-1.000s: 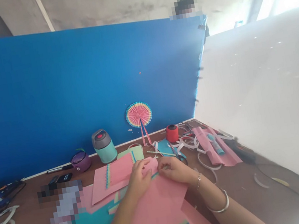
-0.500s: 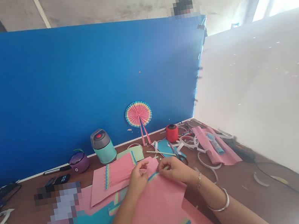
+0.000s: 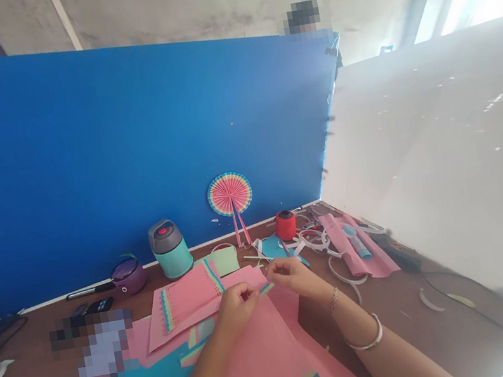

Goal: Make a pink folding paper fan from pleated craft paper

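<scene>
— What colour is the sheet (image 3: 269, 353) under the fingers?
— Pink, with a striped blue, green and yellow band at its near edge.
— And along the surface's far edge?
— A teal flask (image 3: 169, 250) with grey lid, a purple pot (image 3: 127, 277), a red spool (image 3: 285, 225).

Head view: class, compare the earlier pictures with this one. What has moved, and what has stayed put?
Both hands, left and right, have lifted the pink sheet's far edge, folding it towards the person. The paper fan, teal flask and red pot stayed put.
</scene>
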Demonstrator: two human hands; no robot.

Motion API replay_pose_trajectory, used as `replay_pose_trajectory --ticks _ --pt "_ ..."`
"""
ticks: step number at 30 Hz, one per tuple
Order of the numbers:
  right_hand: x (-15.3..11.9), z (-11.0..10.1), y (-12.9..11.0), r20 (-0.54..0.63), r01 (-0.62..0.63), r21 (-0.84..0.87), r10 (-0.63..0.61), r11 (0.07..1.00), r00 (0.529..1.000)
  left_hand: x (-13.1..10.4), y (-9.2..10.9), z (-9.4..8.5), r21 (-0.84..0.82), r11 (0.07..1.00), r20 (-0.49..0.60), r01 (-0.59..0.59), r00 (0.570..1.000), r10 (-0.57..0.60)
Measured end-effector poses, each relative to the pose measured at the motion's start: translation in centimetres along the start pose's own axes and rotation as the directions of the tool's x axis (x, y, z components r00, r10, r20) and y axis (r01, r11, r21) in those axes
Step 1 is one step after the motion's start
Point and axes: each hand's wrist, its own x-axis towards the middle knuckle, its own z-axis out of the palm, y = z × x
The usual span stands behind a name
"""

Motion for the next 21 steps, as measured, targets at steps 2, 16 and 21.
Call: replay_pose_trajectory --ticks 2,16,21 --pt "0.1 -0.9 0.3 -0.186 -0.174 -0.282 0.124 0.944 0.975 0.2 -0.3 -0.1 -0.029 0.999 -0.004 0.019 1.000 -0.019" --pt "0.0 -2.3 1.4 -0.305 -0.480 -0.363 0.385 0.798 0.871 0.1 1.6 -2.0 -0.218 0.971 0.108 0.099 0.991 -0.076" --pt "0.0 -2.6 0.9 -0.112 -0.454 0.025 0.454 0.890 0.884 0.6 1.5 -3.2 -0.243 0.965 0.075 0.104 0.993 -0.088"
